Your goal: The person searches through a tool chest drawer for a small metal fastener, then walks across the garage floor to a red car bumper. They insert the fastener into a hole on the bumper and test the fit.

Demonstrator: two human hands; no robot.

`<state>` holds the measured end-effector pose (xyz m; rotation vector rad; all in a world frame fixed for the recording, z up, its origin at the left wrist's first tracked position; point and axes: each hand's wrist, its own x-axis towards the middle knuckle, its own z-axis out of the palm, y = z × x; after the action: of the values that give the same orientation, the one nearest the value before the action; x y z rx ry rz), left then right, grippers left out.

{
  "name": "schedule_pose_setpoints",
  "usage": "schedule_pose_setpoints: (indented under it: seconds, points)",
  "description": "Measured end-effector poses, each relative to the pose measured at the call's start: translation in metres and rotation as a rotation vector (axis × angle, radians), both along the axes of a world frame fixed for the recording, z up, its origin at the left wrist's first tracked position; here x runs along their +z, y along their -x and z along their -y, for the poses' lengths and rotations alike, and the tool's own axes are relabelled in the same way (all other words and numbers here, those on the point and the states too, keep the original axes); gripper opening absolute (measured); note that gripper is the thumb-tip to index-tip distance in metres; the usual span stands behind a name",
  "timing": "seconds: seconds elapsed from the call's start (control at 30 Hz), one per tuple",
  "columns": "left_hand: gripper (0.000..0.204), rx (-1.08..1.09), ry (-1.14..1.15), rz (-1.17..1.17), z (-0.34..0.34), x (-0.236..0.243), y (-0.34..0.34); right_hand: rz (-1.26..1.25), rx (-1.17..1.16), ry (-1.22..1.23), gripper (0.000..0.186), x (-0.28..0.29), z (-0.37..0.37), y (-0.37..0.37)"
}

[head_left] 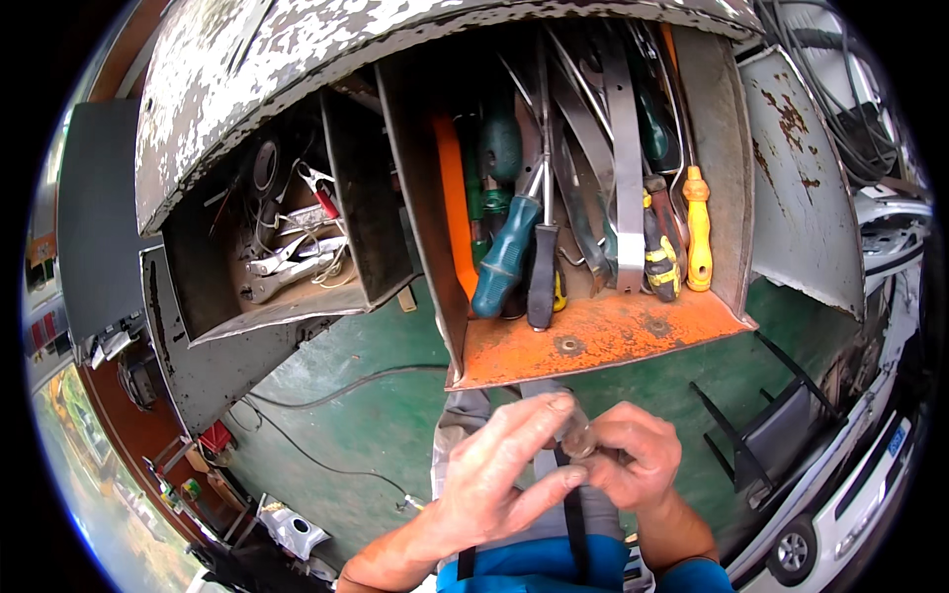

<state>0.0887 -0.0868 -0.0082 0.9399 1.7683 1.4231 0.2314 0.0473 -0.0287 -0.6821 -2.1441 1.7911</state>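
Observation:
My left hand [504,469] is in front of my body at the lower middle, fingers stretched out and thumb apart. Close beside it, my right hand [635,457] is closed, its thumb and curled fingers pinching a small round, partly see-through object [579,439]. The kind of object is too small and blurred to tell. The left fingertips come up to this object; whether they touch it is unclear. Just beyond both hands, an open orange-fronted drawer [613,336] holds a blue-handled screwdriver [509,255], a black-handled tool [543,277], a yellow-handled screwdriver [698,229] and several flat metal bars [626,168].
A second open drawer [287,314] on the left contains locking pliers [297,267] and wires. The worn metal cabinet [297,59] has open doors on both sides. A black chair [776,435] stands right, near a white car [840,524]. Cables [336,472] cross the green floor.

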Motion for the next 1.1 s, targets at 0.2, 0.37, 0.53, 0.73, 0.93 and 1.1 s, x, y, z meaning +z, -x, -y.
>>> schedule_pose_setpoints:
  seconds: [0.2,0.37,0.53,0.73,0.93,1.1]
  points:
    - [0.047,0.113,-0.051,0.24,0.021,-0.008,0.018,0.05,0.265,-0.443,0.027,0.039,-0.025,0.046]
    - [0.041,0.145,-0.034,0.149,0.044,-0.016,0.042,0.379,0.275,-0.969,0.032,0.045,-0.062,0.099]
    - [0.04,0.161,-0.022,0.163,0.062,-0.022,0.052,0.755,0.586,-1.296,0.025,0.025,-0.076,0.134]
    - [0.039,0.173,0.019,0.232,0.08,-0.034,0.056,0.921,0.741,-1.4,0.011,0.042,-0.073,0.149]
    - [0.04,0.224,0.079,0.351,0.093,-0.041,0.06,1.025,0.515,-1.53,0.008,0.063,-0.121,0.123]
    - [0.04,0.276,0.128,0.448,0.094,-0.048,0.056,0.859,0.349,-1.299,0.02,0.064,-0.113,0.101]
